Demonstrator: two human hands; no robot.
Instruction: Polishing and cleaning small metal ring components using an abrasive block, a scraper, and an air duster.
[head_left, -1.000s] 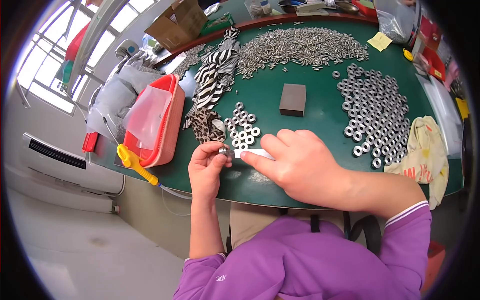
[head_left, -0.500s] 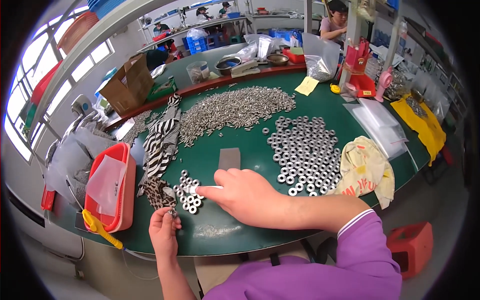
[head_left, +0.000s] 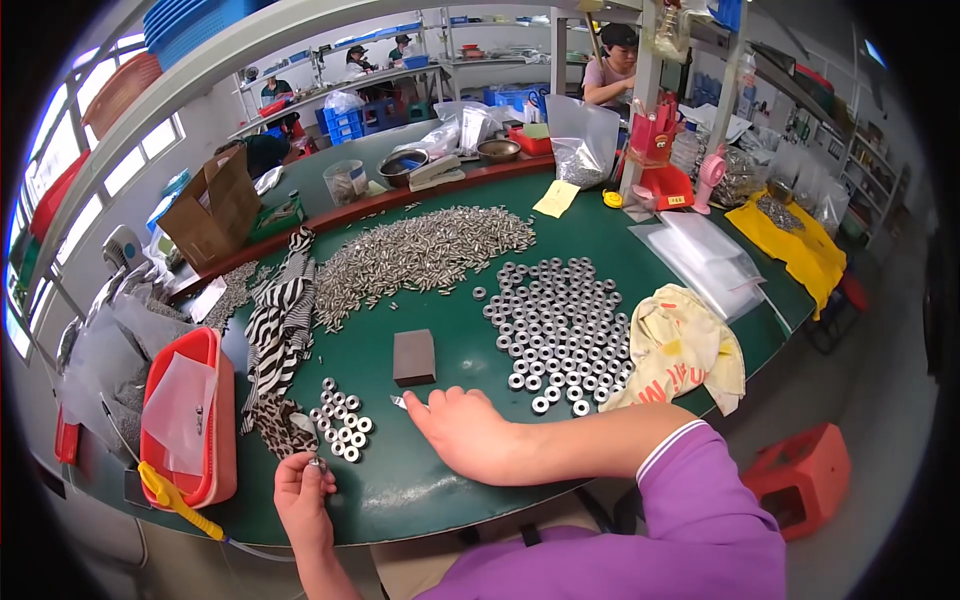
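Note:
My left hand (head_left: 303, 490) is closed at the near table edge, pinching a small shiny metal piece (head_left: 317, 462) between thumb and fingers. Just beyond it lies a small group of metal rings (head_left: 343, 424). To the right of that group, my right hand (head_left: 460, 432) is closed around a slim white tool; its pale pointed tip (head_left: 398, 402) shows past the index finger, and the rest is mostly hidden. A grey-brown block (head_left: 414, 357) sits on the table just beyond this hand. Many more metal rings (head_left: 560, 325) are spread to the right of the block.
A large heap of small metal pins (head_left: 425, 255) covers the far middle of the green table. Striped cloth (head_left: 283, 330), a red bin (head_left: 222, 430) and a yellow-handled air gun (head_left: 175, 495) are at left. A cream cloth (head_left: 680, 350) and plastic bags (head_left: 695, 262) lie at right.
My right hand has drawn back from the small group of rings and moved right relative to it, tool still held. The block shows more fully. My left hand keeps its pinch; the whole view has shifted.

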